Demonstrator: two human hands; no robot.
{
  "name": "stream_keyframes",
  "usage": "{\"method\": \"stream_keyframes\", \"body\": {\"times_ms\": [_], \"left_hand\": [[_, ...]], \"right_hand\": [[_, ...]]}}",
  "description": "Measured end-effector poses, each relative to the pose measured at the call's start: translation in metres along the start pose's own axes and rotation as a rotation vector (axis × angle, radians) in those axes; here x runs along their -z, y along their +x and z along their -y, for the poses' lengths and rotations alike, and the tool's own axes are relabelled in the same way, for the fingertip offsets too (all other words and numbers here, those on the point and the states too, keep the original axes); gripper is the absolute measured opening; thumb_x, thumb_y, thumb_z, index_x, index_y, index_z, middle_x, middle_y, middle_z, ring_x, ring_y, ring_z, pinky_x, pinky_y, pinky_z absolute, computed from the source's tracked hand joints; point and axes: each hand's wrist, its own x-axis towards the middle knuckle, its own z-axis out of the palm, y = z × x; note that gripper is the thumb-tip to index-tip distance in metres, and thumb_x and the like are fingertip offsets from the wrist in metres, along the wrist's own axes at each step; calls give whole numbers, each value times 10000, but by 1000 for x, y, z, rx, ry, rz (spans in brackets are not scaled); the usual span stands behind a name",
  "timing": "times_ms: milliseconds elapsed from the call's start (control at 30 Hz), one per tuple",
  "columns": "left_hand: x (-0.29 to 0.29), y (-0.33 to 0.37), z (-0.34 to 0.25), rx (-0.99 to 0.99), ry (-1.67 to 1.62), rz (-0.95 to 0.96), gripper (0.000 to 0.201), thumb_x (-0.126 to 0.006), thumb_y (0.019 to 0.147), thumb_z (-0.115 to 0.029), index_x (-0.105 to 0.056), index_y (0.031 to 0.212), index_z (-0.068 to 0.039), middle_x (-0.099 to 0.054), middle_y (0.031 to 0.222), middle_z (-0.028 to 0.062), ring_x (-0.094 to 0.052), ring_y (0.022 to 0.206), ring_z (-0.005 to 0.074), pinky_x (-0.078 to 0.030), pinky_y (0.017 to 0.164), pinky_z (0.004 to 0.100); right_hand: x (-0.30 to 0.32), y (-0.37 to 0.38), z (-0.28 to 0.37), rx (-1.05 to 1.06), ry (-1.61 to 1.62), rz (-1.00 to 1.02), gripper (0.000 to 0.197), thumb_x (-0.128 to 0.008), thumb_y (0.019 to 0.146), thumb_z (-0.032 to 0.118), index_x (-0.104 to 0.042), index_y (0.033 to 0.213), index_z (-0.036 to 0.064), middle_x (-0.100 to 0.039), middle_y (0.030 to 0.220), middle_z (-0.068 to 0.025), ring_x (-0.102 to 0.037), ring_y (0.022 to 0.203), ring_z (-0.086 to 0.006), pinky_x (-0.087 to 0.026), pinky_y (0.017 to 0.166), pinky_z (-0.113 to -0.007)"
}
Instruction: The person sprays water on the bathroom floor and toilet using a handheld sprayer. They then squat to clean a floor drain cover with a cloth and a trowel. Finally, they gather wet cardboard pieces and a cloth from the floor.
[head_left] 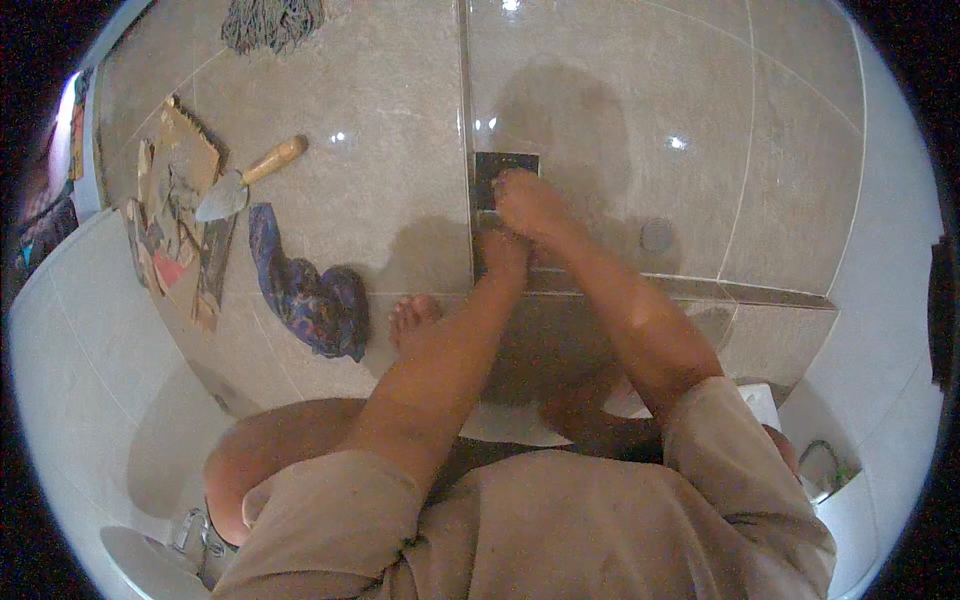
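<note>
A dark square [508,163], either an opening or a dark plate, lies in the tiled floor just right of a raised tile edge. My right hand [528,205] is over its near side, its fingers curled in and closed. Whatever they may hold is hidden beneath them. Just nearer to me, my left hand [503,252] is low against the floor beside a second dark patch, close under the right hand. Its fingers are mostly out of sight, so their pose is unclear.
On the left floor lie a trowel [224,194] with a wooden handle, torn cardboard pieces [187,160] and a crumpled purple patterned cloth [317,300]. A grey string mop head [270,22] is at the far left. A low tiled step [770,296] runs right; a round drain cover [657,235] is beyond it.
</note>
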Motion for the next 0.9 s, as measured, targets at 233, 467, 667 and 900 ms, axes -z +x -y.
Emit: {"method": "stream_keyframes", "body": {"times_ms": [233, 467, 667, 900], "left_hand": [[14, 3, -45, -33, 279, 146, 429, -619, 972, -415, -733, 931, -3, -742, 854, 141, -726, 746, 287, -562, 652, 443], [82, -52, -188, 386, -324, 14, 731, -517, 1009, -608, -707, 987, 97, -733, 906, 200, -728, 835, 355, -564, 764, 456], [49, -7, -155, 447, -342, -71, 802, -546, 981, -647, -653, 1071, 142, -722, 1077, 275, -701, 1007, 414, -532, 890, 476], [33, 14, -138, 440, -615, -100, 727, -618, 990, -544, -617, 1141, 167, -679, 1202, 308, -682, 1060, 403, -515, 907, 467]], "right_hand": [[-60, 35, -60, 50, -53, -279, 341, -498, 1005, 258, -708, 1031, -10, -689, 1025, -281, -661, 951, -472, -523, 865, -575], [19, -7, -40, -258, -239, -712, 856, -812, 785, 414, -439, 1495, 118, -296, 1577, -248, -305, 1418, -483, -287, 1148, -604], [8, 5, -45, -332, -158, -666, 1187, -892, 671, 491, -251, 1620, 178, -173, 1648, -231, -108, 1517, -482, -133, 1209, -628], [17, 15, -28, -458, -101, -578, 1216, -891, 678, 510, -212, 1627, 165, -95, 1668, -216, -32, 1532, -469, -110, 1210, -637]]}}
